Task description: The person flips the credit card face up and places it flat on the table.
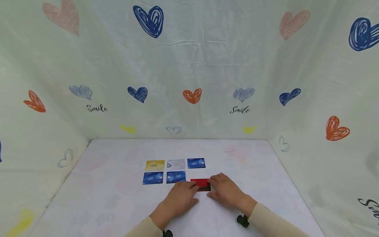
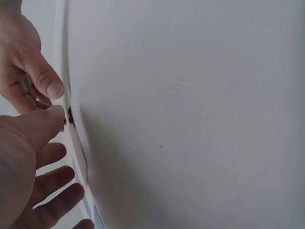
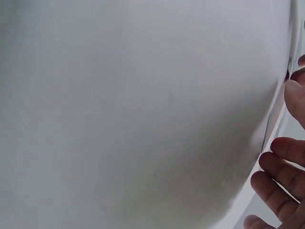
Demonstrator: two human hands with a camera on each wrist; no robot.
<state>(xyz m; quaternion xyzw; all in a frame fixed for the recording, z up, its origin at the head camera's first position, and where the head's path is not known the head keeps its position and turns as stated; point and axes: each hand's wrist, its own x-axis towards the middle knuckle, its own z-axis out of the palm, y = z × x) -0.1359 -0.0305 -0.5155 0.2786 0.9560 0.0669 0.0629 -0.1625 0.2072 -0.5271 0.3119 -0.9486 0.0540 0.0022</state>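
A red card (image 1: pixel 203 185) with a dark stripe lies flat on the white table at the right end of the front row. My left hand (image 1: pixel 180 197) touches its left end with the fingertips, while my right hand (image 1: pixel 227 191) has its fingers at the right end. Both thumbs stand apart from the fingers, which are relaxed. Left of the red card are a blue VIP card (image 1: pixel 175 177) and another blue card (image 1: pixel 153 178). Behind them lie a gold card (image 1: pixel 155 165), a silvery white card (image 1: pixel 176 164) and a third blue card (image 1: pixel 196 163).
The white table (image 1: pixel 103 184) reaches back to a pale curtain (image 1: pixel 213 72) printed with hearts and "Smile". Curtain cloth also hangs on both sides. Black wrist mounts show under both sleeves, one being the right mount (image 1: pixel 243 221).
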